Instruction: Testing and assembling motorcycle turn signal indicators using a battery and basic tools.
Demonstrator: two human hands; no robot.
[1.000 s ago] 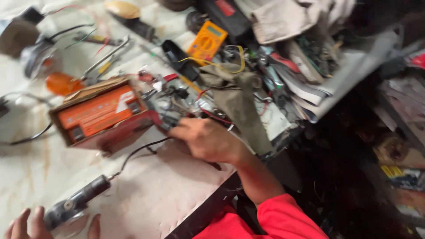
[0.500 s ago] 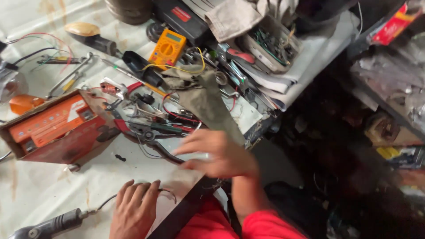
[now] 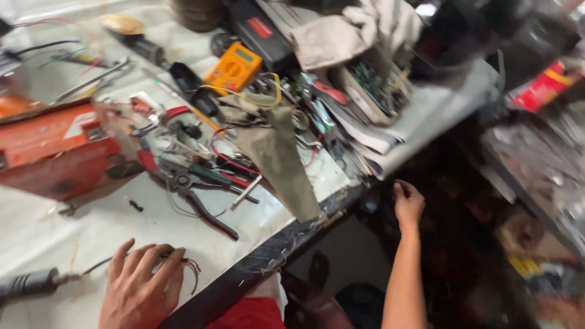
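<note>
My left hand [image 3: 141, 288] rests flat on the white worktable [image 3: 55, 244], fingers spread, lying over a thin dark cable [image 3: 91, 267] that runs to a grey handheld tool [image 3: 27, 284] at the lower left. My right hand [image 3: 407, 203] is off the table, reaching down into the dark space past the table's black front edge [image 3: 268, 259]. Its fingers are curled; nothing shows in them. An orange box-shaped device [image 3: 52, 149] sits at the left of the table. Pliers with red and dark handles [image 3: 198, 198] lie just in front of it.
A yellow multimeter [image 3: 233, 68], a drab cloth [image 3: 277, 155], wires and small tools crowd the table's middle. Papers and a circuit board [image 3: 375, 85] lie at the right end. Cluttered shelves [image 3: 542, 158] stand right of the dark gap. My red clothing [image 3: 244, 314] shows at the bottom.
My right hand has left the tabletop tools and swung right and down beyond the table edge. My left hand stays on the cable. The view has shifted to the right.
</note>
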